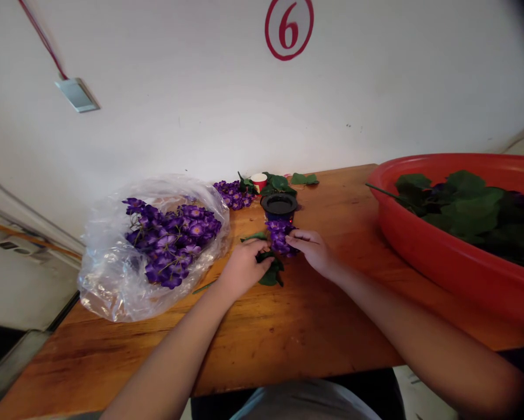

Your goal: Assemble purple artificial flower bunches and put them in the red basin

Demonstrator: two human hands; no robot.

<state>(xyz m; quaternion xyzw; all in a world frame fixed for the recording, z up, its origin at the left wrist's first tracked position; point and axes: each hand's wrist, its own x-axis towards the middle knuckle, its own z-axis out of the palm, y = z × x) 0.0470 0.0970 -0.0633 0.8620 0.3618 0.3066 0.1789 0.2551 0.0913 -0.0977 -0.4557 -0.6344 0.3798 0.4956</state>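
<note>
In the middle of the table, my left hand (250, 262) is closed around a stem with green leaves (271, 274), its lower end sticking out to the left under my wrist. Just to the right, my right hand (310, 248) pinches a small bunch of purple artificial flowers (280, 236) at the top of that greenery. Directly behind the flowers stands a small dark pot (279, 204) with a black top and a red light on its front. The fingertips of both hands are partly hidden by petals and leaves.
A clear plastic bag (108, 286) holding purple flowers (174, 239) lies at left. At right stands a large red basin (437, 262) with leafy stems (467, 204). More purple flowers (233, 194), a red-and-white cup (259, 181) and loose leaves (304, 179) lie near the wall.
</note>
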